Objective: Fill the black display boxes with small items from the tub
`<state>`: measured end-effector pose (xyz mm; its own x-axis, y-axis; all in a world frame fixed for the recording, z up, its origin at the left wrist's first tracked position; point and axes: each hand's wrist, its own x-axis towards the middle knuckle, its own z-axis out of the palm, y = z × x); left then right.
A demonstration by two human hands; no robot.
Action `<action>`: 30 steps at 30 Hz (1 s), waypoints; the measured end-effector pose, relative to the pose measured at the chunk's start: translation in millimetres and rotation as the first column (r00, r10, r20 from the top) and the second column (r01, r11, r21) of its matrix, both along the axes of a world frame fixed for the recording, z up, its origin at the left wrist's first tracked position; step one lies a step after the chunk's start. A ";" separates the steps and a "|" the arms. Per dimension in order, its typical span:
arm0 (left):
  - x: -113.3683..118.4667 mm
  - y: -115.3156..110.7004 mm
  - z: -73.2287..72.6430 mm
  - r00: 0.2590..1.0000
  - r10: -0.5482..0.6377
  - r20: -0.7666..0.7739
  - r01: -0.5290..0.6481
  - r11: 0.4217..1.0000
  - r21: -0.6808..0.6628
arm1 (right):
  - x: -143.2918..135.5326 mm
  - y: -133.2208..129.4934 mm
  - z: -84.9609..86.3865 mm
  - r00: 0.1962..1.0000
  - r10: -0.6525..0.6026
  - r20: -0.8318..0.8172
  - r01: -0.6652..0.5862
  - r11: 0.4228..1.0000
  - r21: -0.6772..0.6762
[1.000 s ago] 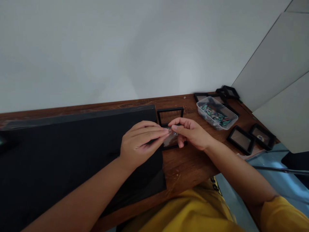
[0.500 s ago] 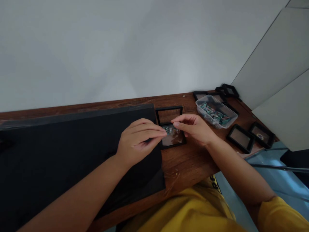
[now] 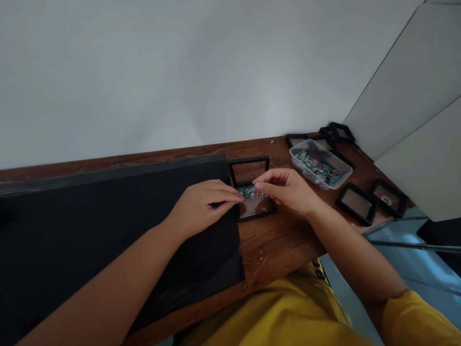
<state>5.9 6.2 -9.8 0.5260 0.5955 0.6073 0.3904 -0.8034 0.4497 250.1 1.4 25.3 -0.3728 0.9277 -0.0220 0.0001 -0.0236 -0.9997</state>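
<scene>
Between my two hands is a small shiny clear-and-green packet [image 3: 248, 192]; its details are too small to make out. My left hand [image 3: 201, 204] is closed, thumb and fingers pinching the packet's left side. My right hand [image 3: 290, 191] pinches its right side, thumb against the forefinger. Just beneath lies a hinged black display frame [image 3: 249, 162], opened flat, with clear film in its two halves. The near half [image 3: 257, 210] is partly covered by the packet and my fingers.
A clear plastic tub [image 3: 320, 166] of similar green pieces stands to the right. Black frames [image 3: 358, 204] lie near it, one [image 3: 389, 198] with a round thing inside. More frames [image 3: 340, 132] sit at the back corner by the wall. A black mat [image 3: 118, 230] covers the table's left side.
My left hand has shifted slightly left and flattened a little. The packet between my fingers has changed its angle. The view has moved slightly.
</scene>
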 end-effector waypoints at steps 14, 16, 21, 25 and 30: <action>6.2 -7.6 9.7 0.999 -0.029 -0.034 0.033 0.992 0.123 | -1.3 0.0 -5.6 0.974 0.040 0.222 -0.055 0.997 0.059; 8.0 -8.0 11.0 1.000 -0.011 -0.023 0.014 0.987 0.157 | -0.9 0.3 -4.9 0.973 0.032 0.229 -0.047 0.997 0.062; 13.0 -11.0 10.8 0.998 -0.010 -0.056 0.019 0.986 0.166 | 1.6 1.8 -5.6 0.979 0.024 0.201 -0.036 0.998 0.055; 14.6 -16.1 10.0 0.987 0.000 -0.163 0.028 0.985 0.173 | 3.1 2.7 -6.8 0.987 0.035 0.155 -0.042 0.998 0.041; 13.2 -20.3 10.7 0.970 0.027 -0.243 0.022 0.980 0.197 | 3.0 3.4 -7.8 0.992 0.030 0.119 -0.034 0.999 0.029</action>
